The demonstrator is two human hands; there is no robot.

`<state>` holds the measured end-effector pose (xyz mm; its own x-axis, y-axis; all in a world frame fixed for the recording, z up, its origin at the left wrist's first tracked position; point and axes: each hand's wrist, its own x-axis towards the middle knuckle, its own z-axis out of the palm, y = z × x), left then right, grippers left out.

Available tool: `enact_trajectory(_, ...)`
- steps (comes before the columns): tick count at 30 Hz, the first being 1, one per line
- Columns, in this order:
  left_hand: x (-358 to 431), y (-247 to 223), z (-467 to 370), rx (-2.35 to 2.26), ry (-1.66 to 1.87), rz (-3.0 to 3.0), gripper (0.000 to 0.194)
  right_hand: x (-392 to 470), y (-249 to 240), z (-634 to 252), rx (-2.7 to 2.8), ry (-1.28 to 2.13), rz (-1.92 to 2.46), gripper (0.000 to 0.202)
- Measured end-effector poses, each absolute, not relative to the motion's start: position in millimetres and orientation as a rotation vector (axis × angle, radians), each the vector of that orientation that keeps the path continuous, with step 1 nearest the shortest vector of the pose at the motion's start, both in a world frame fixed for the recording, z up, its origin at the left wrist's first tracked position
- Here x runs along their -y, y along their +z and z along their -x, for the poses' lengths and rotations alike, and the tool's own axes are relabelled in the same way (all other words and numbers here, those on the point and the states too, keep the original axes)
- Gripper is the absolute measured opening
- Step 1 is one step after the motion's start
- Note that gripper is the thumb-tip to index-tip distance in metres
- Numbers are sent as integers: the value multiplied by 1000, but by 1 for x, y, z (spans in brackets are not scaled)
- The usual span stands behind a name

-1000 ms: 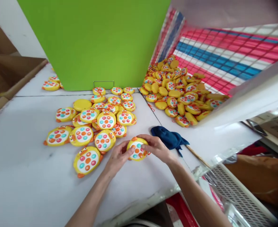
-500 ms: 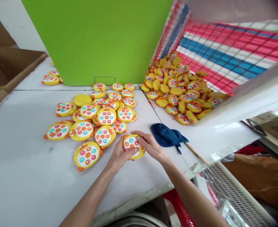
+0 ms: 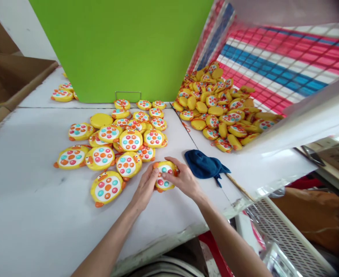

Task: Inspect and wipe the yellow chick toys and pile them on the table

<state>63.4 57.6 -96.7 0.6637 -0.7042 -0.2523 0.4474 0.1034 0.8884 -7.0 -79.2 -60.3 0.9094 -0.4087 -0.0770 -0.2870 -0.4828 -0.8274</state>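
Between my two hands, above the front part of the table, is a yellow duck-shaped toy (image 3: 166, 184) with a white face bearing coloured round buttons. My left hand (image 3: 148, 185) grips its left side, thumb along the edge. From the right, my right hand (image 3: 186, 180) holds the other side, its thumb lying over the buttons. Several more duck toys (image 3: 107, 188) lie loosely grouped on the table to the left and beyond my hands, some overlapping; one plain yellow back (image 3: 101, 120) faces up. Just right of my right hand lies a dark blue cloth (image 3: 202, 164) tied around a stick.
A large heap of duck toys (image 3: 215, 110) lies at the back right against a mesh with striped sheeting (image 3: 276, 63). A green panel (image 3: 123, 50) stands at the back. Left is a cardboard box (image 3: 16, 82). A white perforated basket (image 3: 294, 234) sits below the table edge (image 3: 169, 240).
The held duck toy has been turned in my hands. My right thumb now lies over its buttons, while my left thumb has drawn back to its left edge.
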Motion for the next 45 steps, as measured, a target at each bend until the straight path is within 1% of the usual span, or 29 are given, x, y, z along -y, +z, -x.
enact_trajectory(2, -59, -95, -64, 333, -833, -1307, 51, 80, -55, 6, -439, -94, 2162, 54)
enact_trajectory(5, -62, -89, -66, 463, -826, -1378, 49, 86, -45, 6, -305, 7, 2257, 37)
enact_trajectory(7, -62, -84, -66, 516, -821, -1402, 46, 89, -41, 8, -271, 37, 2313, 32)
enact_trajectory(9, -63, -81, -66, 540, -819, -1418, 45, 88, -41, 9, -290, 34, 2289, 34)
enact_trajectory(14, -61, -82, -63, 512, -840, -1390, 46, 77, -59, 10, -459, -85, 2063, 50)
enact_trajectory(19, -61, -84, -62, 515, -845, -1376, 45, 73, -78, 14, -485, -157, 1843, 49)
enact_trajectory(24, -60, -86, -62, 499, -851, -1389, 44, 74, -81, 15, -451, -164, 1692, 44)
enact_trajectory(28, -57, -93, -62, 386, -872, -1258, 41, 74, -80, 15, -493, -177, 1642, 50)
enact_trajectory(31, -53, -96, -65, 156, -897, -1031, 45, 74, -79, 20, -534, -271, 1581, 56)
enact_trajectory(34, -52, -95, -68, 52, -906, -902, 47, 72, -82, 27, -542, -253, 1559, 54)
enact_trajectory(36, -52, -93, -70, 69, -903, -908, 48, 71, -83, 30, -547, -236, 1544, 54)
enact_trajectory(42, -59, -88, -71, 300, -867, -1108, 59, 73, -78, 25, -579, -334, 1568, 53)
enact_trajectory(45, -60, -87, -72, 258, -856, -1105, 66, 73, -75, 24, -557, -332, 1588, 53)
